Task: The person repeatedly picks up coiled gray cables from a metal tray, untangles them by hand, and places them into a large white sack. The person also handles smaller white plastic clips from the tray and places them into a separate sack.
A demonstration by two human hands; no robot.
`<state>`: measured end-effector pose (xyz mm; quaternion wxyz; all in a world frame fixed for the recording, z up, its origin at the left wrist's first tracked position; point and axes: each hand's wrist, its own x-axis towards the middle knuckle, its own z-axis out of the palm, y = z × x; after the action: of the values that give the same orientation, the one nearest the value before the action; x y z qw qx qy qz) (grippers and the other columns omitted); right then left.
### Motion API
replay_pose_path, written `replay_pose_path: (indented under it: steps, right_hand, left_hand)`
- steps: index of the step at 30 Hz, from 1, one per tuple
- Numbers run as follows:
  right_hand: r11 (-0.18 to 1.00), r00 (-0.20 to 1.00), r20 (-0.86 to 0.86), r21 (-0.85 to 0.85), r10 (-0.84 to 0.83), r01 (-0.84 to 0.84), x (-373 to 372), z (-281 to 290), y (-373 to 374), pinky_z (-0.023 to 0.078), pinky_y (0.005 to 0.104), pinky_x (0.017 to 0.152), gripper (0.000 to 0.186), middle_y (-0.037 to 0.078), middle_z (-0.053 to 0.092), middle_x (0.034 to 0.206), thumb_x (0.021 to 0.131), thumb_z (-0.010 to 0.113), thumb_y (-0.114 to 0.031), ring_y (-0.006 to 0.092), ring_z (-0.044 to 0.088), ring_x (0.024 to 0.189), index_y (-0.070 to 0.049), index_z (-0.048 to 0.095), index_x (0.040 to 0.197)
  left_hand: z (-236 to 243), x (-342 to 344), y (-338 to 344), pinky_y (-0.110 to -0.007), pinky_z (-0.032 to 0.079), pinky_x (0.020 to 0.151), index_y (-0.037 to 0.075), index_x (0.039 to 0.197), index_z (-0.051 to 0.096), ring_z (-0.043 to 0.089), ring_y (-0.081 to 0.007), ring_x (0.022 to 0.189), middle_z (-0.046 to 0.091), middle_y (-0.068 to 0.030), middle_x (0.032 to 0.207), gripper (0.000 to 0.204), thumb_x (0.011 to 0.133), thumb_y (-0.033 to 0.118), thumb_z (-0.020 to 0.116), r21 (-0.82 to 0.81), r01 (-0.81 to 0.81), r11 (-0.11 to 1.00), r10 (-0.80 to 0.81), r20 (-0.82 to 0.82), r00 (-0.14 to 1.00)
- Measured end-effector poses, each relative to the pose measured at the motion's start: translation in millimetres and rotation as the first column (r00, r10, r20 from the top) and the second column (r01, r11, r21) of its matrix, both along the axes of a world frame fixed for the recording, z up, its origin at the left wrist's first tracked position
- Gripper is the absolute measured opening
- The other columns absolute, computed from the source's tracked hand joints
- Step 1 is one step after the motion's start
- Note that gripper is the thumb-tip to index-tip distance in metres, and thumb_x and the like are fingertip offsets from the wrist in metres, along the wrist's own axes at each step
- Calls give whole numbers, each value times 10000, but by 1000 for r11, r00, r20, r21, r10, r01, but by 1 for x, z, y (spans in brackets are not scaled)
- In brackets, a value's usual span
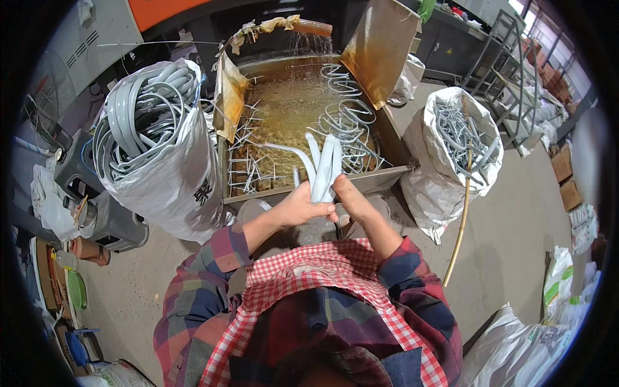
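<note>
In front of my body, above the near edge of a metal water tank (380, 175), both hands meet at a folded bundle of pale grey plastic strip (329, 166). My left hand (299, 208) is closed round its lower end, and one loose strip end curves out to the left over the water. My right hand (354, 198) presses its thumb and fingers against the bundle's right side; some of its fingers are hidden. Grey coils (348, 119) lie in the tank's right part, and short thin sprigs (248, 164) are scattered along its left.
Water falls from an orange-brown pipe (313, 28) at the tank's far end. A white sack (171, 177) heaped with grey strip coils stands left. Another white sack (429, 193) holding grey scraps stands right, a bamboo stick (461, 235) leaning from it. Farther right is a metal step-ladder (509, 84).
</note>
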<state>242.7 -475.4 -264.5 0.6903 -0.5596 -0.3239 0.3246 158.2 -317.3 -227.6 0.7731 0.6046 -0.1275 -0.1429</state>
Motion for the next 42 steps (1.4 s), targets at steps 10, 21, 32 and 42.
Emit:
replay_pose_path:
  steps: [10, 21, 32, 42]
  right_hand:
    - [928, 528, 791, -372, 307, 17, -19, 82, -5, 402, 405, 965, 656, 166, 557, 1174, 608, 646, -39, 338, 515, 1129, -60, 488, 1245]
    - [919, 935, -8, -184, -355, 348, -4, 57, 9, 448, 255, 602, 296, 25, 558, 794, 802, 554, 25, 118, 544, 662, 17, 557, 1098]
    - [958, 952, 111, 64, -284, 279, 17, 115, 86, 471, 261, 623, 497, 35, 551, 792, 709, 669, -34, 132, 562, 669, 6, 463, 1160]
    - [903, 664, 613, 306, -428, 300, 41, 218, 233, 483, 278, 666, 331, 68, 626, 900, 755, 684, -119, 124, 596, 789, -24, 577, 1054]
  left_hand:
    - [36, -28, 41, -381, 557, 531, -64, 1060, 503, 662, -283, 612, 626, -187, 740, 516, 695, 196, 759, -383, 608, 696, -714, -270, 646]
    - [9, -39, 74, -310, 468, 859, 84, 1465, 23, 502, -176, 1097, 440, -130, 1284, 1074, 730, 237, 791, -97, -312, 945, 323, 152, 934]
    - [99, -34, 91, -295, 384, 944, -12, 1318, 282, 491, -147, 1036, 469, -63, 1144, 812, 668, 47, 765, -170, -672, 721, 684, 332, 649]
    - [194, -58, 152, -243, 487, 697, 54, 1339, 284, 565, -110, 841, 547, -60, 997, 768, 662, -109, 609, -331, -846, 418, 833, 512, 211]
